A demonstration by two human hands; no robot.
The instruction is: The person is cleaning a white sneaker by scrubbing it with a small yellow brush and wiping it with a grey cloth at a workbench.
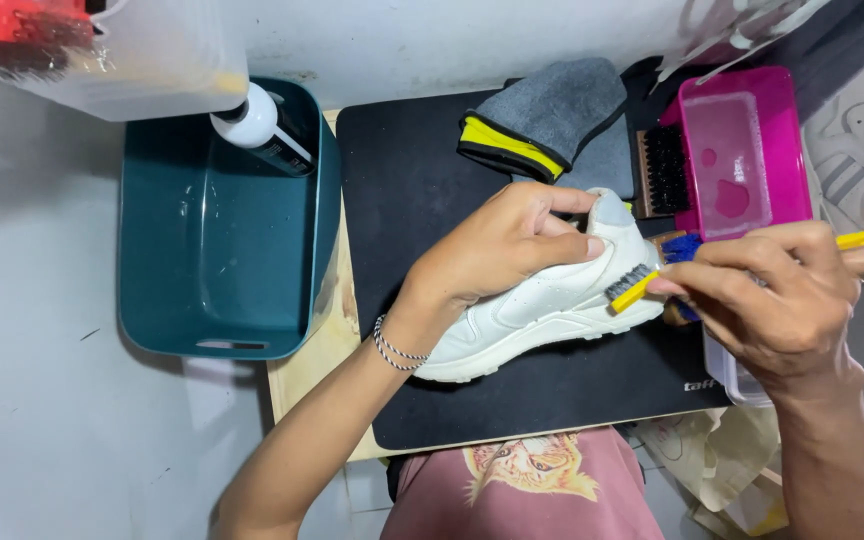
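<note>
Head view: the left hand (pixel 497 250) curls its fingers over the white leather sneaker (pixel 542 310) lying on the black rubber mat (pixel 402 200). The right hand (pixel 772 290) pinches a yellow-handled brush (pixel 642 285), bristles touching the sneaker's heel.

Sneaker (pixel 542 315) lies on the mat (pixel 402 190), tub (pixel 217 230) to its left, cloth (pixel 552 120) behind

The mat (pixel 402 190) lies bare at its left part, centre of the frame, and along its lower edge. Upper centre, a grey cloth (pixel 552 115) blocks the mat's top. To the right a black brush (pixel 664 170) and pink box (pixel 747 150) crowd in. The teal tub (pixel 217 250) walls off the left, a bottle (pixel 262 130) leaning in its top corner. The shoe (pixel 542 310) and both hands fill the middle right.
</note>
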